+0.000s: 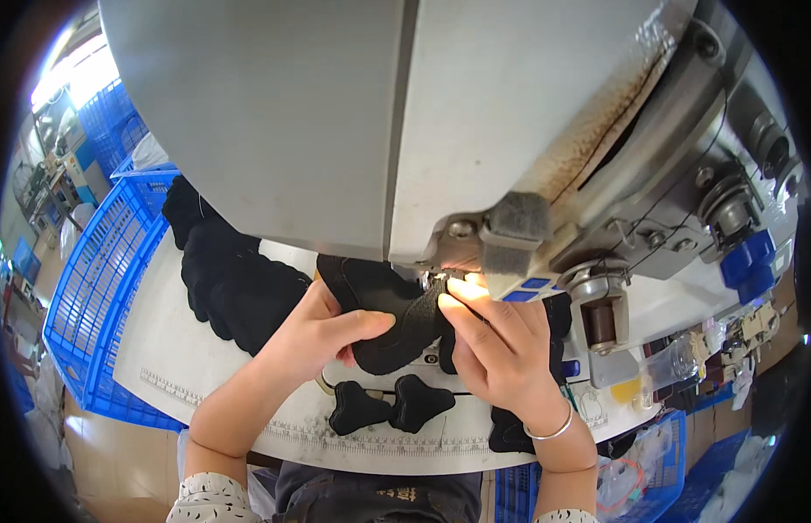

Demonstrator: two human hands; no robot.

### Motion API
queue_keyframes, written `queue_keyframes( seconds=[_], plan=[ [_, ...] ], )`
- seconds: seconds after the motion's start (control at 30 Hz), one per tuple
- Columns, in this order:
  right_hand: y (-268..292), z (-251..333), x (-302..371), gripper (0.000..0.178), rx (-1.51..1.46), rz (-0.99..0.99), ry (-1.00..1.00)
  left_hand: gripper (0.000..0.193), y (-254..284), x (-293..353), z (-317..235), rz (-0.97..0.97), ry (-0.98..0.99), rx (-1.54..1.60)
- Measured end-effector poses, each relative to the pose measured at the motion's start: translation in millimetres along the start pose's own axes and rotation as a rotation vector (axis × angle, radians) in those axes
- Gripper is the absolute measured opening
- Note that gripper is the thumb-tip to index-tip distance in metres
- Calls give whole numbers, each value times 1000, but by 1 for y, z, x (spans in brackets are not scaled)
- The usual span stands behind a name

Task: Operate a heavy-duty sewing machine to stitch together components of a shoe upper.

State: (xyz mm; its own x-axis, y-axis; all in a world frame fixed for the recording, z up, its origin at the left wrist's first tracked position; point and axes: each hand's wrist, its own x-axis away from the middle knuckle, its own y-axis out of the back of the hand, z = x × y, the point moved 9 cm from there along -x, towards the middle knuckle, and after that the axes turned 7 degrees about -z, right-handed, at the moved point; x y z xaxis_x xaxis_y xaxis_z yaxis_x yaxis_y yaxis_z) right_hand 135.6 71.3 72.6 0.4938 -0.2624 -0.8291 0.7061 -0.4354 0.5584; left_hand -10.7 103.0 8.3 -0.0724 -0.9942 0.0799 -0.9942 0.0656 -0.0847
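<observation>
A curved black fabric piece [392,338] lies under the lit needle area of a grey sewing machine [275,113]. My left hand [305,336] pinches its left side, thumb on top and the other fingers partly hidden beneath. Close to the needle, my right hand [510,353] presses its fingertips together on the piece's right edge; its thumb is hidden. Two small black three-lobed pads [360,408] sit on the table just in front of the fabric. More black fabric [507,431] lies partly under my right wrist.
A heap of black pieces [227,283] covers the table's left. Beyond that edge stands a blue plastic basket [105,288]. A printed ruler strip [371,438] follows the near edge of the white table [153,336]. At right are a thread spool [600,322] and assorted small items.
</observation>
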Motion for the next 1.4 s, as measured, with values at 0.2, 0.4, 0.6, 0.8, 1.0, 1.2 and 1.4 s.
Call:
queue_keyframes(
  seconds=[0.2,0.4,0.6,0.8,1.0,1.2,1.4],
  plan=[
    [1,-2,1,32,0,2,-30,24,-1,1,-1,-27,41,-6],
    [7,0,0,30,-48,-58,15,23,-19,11,4,-17,63,118],
    [10,1,-2,27,-63,-81,13,13,-20,9,9,-34,86,145],
    [6,1,-2,28,-54,-81,2,10,-20,11,14,-19,96,146],
    [5,-7,1,29,-36,-63,-21,10,-27,13,16,-37,67,149],
    [4,-12,1,29,-62,-83,-35,11,-27,9,9,6,-4,142],
    [4,-19,1,29,-171,-85,-107,12,-25,12,13,-68,-86,142]
  ],
)
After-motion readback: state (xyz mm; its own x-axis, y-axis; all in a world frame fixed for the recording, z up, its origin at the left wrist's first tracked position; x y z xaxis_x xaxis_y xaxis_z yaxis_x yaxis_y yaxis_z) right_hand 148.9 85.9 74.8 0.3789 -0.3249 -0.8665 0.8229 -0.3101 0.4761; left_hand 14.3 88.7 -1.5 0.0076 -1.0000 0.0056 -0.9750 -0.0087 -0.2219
